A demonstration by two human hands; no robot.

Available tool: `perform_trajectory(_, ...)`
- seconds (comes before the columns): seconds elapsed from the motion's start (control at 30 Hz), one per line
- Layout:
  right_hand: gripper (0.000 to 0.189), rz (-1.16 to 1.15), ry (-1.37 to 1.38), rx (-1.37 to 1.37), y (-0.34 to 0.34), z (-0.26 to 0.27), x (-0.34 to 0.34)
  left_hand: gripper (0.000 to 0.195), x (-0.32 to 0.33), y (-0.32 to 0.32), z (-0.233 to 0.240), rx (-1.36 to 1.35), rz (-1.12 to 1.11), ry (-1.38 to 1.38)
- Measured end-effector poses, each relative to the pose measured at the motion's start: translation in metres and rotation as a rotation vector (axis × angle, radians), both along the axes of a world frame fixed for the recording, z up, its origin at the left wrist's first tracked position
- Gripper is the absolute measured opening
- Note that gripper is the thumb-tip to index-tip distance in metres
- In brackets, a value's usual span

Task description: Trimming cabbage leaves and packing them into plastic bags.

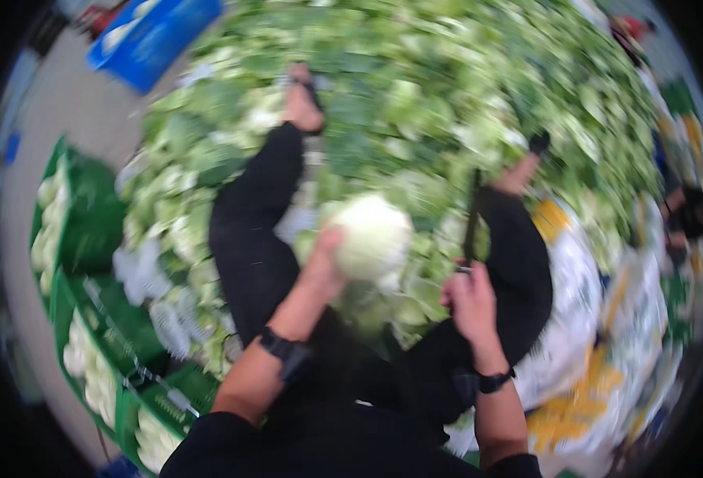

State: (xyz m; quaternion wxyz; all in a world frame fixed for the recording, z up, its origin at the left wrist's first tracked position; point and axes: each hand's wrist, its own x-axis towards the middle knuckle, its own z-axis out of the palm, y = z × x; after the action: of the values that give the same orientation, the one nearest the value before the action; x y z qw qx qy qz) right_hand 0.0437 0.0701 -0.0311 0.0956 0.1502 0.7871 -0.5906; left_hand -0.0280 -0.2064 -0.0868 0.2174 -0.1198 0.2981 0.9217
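Between the person's knees, my left hand point(326, 263) holds a pale, trimmed cabbage head point(373, 237) from its left side; the fingers beneath it are hidden. My right hand point(471, 296) is closed around the handle of a knife point(472, 218), whose long dark blade points away from me beside the right knee. Knife and cabbage are apart. Loose green cabbage leaves point(411, 173) lie under and around both legs. The picture is somewhat blurred.
Green crates point(92, 209) of pale cabbages line the left side. A blue crate point(160, 42) with cabbages stands at the upper left. White and yellow sacks point(566, 287) lie close on the right. Another person's arm point(674, 203) shows at the far right. Leaves are heaped ahead.
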Motion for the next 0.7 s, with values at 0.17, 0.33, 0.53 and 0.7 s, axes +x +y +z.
perform_trajectory(0.17, 0.033, 0.000, 0.133, 0.184, -0.028, 0.036, 0.039, 0.085, 0.003, 0.013, 0.019, -0.085, -0.117, -0.086)
perform_trajectory(0.33, 0.034, 0.101, -0.027, 0.212, -0.039, 0.033, 0.036, 0.080, 0.005, 0.021, 0.016, -0.108, -0.108, -0.017)
perform_trajectory(0.53, 0.030, 0.067, -0.079, 0.203, -0.038, 0.093, 0.031, 0.083, 0.004, 0.018, 0.009, -0.166, -0.140, -0.086)
perform_trajectory(0.7, 0.033, 0.132, 0.117, 0.370, -0.044, 0.035, 0.032, 0.076, 0.000, 0.013, 0.013, -0.166, -0.019, -0.152)
